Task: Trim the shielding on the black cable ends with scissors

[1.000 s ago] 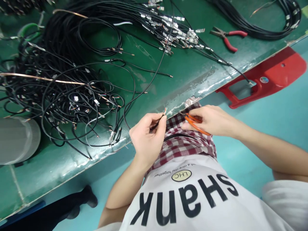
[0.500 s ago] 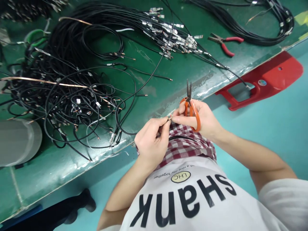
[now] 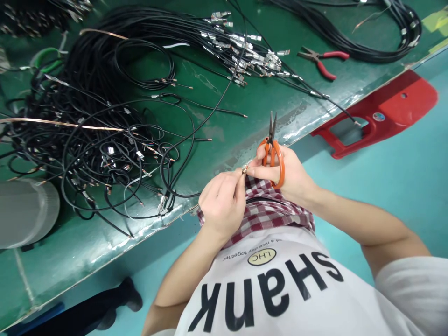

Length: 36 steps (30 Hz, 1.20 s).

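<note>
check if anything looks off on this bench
The green workbench looks worn: a grey scuffed strip runs along it near the front edge, which looks frayed and silvery. The black cables at left lie in a loose tangle, unlike the neater terminal-ended run above them.

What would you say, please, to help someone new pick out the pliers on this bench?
On the green workbench, look toward the far right corner, just below the coiled black cables. The pliers lie on bare green with red handles spread, unlike the green-handled tool at the far left.
</note>
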Motion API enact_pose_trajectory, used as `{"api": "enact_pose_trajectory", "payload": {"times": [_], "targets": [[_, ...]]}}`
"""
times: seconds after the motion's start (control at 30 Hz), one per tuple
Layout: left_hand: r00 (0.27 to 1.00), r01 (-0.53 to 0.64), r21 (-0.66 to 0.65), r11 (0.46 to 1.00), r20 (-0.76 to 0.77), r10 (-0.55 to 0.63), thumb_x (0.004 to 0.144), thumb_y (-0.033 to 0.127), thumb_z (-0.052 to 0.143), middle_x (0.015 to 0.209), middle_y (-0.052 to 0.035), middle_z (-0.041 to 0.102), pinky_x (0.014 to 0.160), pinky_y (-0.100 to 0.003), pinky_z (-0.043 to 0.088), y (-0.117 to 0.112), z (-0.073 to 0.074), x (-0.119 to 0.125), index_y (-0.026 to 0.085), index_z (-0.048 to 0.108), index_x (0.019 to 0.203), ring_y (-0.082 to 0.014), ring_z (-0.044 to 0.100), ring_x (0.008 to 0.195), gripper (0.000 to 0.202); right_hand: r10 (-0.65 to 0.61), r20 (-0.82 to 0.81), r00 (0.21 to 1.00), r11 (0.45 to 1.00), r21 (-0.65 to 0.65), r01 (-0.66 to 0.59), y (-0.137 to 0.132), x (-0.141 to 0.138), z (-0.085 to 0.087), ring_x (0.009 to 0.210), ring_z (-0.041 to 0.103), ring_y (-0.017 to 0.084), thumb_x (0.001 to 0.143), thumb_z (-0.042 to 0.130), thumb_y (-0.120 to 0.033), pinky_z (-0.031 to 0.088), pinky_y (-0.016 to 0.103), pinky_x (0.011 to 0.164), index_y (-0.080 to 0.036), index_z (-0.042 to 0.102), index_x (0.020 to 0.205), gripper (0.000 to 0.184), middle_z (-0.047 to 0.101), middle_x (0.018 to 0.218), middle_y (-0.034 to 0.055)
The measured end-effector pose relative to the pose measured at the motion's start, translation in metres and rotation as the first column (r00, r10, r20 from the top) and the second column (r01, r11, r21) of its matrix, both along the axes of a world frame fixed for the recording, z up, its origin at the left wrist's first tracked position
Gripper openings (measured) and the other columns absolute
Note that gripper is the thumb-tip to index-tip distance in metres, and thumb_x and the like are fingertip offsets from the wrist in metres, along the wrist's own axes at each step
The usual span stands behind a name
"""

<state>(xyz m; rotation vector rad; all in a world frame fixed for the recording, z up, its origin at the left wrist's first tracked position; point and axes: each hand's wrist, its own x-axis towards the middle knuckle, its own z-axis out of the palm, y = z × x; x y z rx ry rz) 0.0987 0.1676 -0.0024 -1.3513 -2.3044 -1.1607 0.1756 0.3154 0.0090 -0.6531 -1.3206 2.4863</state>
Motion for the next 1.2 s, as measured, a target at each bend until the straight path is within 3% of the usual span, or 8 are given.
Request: {"api": "enact_pose_trajectory", "payload": {"times": [0.1, 0.2, 0.37, 0.5, 0.6, 0.9, 1.03, 1.2], "targets": [[0.997, -0.015, 0.008, 1.000, 0.071, 0.015, 0.086, 0.012, 0.065, 0.087, -0.0044, 0.073, 0.074, -0.021, 0.051, 0.002, 0.004, 0.002, 0.016, 0.071, 0.094, -0.0100, 0.065, 0.077, 0.011, -0.007, 0.027, 1.000, 1.000, 0.000, 0.007, -0.001, 0.000, 0.000, 0.071, 0.064, 0.011, 0.064, 0.087, -0.016, 0.053, 0.026, 0.074, -0.019, 0.055, 0.085, 0.038, 0.067, 0.077, -0.0028], [0.958, -0.050, 0.019, 0.999, 0.285, 0.042, 0.087, 0.016, 0.065, 0.086, -0.0025, 0.073, 0.070, -0.018, 0.050, 0.003, 0.009, 0.005, 0.016, 0.072, 0.092, -0.0072, 0.063, 0.072, 0.008, 0.004, 0.030, 1.000, 1.000, 0.001, -0.004, 0.000, -0.001, 0.002, 0.071, 0.064, 0.011, 0.064, 0.085, -0.015, 0.052, 0.025, 0.071, -0.018, 0.055, 0.085, 0.037, 0.067, 0.075, -0.0025], [0.665, -0.058, 0.077, 0.995, 0.746, -0.019, 0.085, 0.026, 0.072, 0.080, -0.0009, 0.070, 0.061, -0.017, 0.052, 0.004, 0.014, 0.004, 0.015, 0.069, 0.091, -0.0063, 0.064, 0.063, 0.013, 0.020, 0.006, 1.000, 1.000, 0.004, -0.020, 0.004, -0.001, 0.002, 0.068, 0.062, 0.010, 0.064, 0.084, -0.011, 0.051, 0.023, 0.068, -0.017, 0.056, 0.083, 0.034, 0.068, 0.075, -0.0021], [0.485, -0.047, 0.121, 0.991, 0.871, -0.084, 0.084, 0.029, 0.073, 0.070, -0.0010, 0.068, 0.047, -0.015, 0.046, 0.005, 0.016, 0.000, 0.013, 0.066, 0.089, -0.0057, 0.058, 0.049, 0.018, 0.041, 0.015, 0.999, 0.999, 0.014, -0.041, 0.006, -0.001, 0.001, 0.068, 0.062, 0.011, 0.064, 0.085, -0.013, 0.051, 0.024, 0.067, -0.017, 0.057, 0.084, 0.034, 0.067, 0.075, -0.0024], [0.408, -0.034, 0.149, 0.988, 0.905, -0.122, 0.084, 0.029, 0.073, 0.067, -0.0018, 0.067, 0.046, -0.015, 0.046, 0.006, 0.018, -0.002, 0.012, 0.065, 0.087, -0.0051, 0.057, 0.047, 0.019, 0.063, 0.007, 0.998, 0.997, 0.033, -0.064, 0.008, -0.001, 0.001, 0.069, 0.063, 0.011, 0.065, 0.085, -0.014, 0.050, 0.023, 0.064, -0.017, 0.058, 0.086, 0.035, 0.067, 0.077, -0.0021], [0.325, -0.045, 0.193, 0.980, 0.931, -0.169, 0.083, 0.028, 0.074, 0.068, -0.0024, 0.068, 0.045, -0.016, 0.044, 0.005, 0.017, -0.004, 0.012, 0.064, 0.086, -0.0064, 0.058, 0.046, 0.019, 0.064, -0.039, 0.997, 0.996, 0.066, -0.062, 0.011, 0.005, 0.003, 0.072, 0.066, 0.011, 0.066, 0.087, -0.014, 0.053, 0.023, 0.068, -0.017, 0.055, 0.085, 0.038, 0.071, 0.080, -0.0003], [0.305, -0.045, 0.201, 0.979, 0.936, -0.178, 0.084, 0.029, 0.073, 0.068, -0.0025, 0.068, 0.044, -0.017, 0.044, 0.005, 0.017, -0.005, 0.012, 0.064, 0.086, -0.0069, 0.058, 0.046, 0.019, 0.057, -0.045, 0.997, 0.987, 0.156, -0.049, 0.010, 0.007, 0.004, 0.075, 0.066, 0.012, 0.068, 0.086, -0.014, 0.054, 0.023, 0.070, -0.017, 0.056, 0.086, 0.035, 0.070, 0.082, 0.0002], [0.373, -0.049, 0.158, 0.986, 0.919, -0.129, 0.082, 0.029, 0.075, 0.067, -0.0019, 0.067, 0.045, -0.015, 0.046, 0.004, 0.019, -0.004, 0.012, 0.064, 0.084, -0.0063, 0.059, 0.047, 0.020, 0.071, -0.050, 0.996, 0.974, 0.219, -0.059, 0.006, 0.007, 0.008, 0.075, 0.066, 0.013, 0.070, 0.085, -0.013, 0.054, 0.025, 0.070, -0.017, 0.055, 0.087, 0.035, 0.072, 0.084, 0.0012]]}}
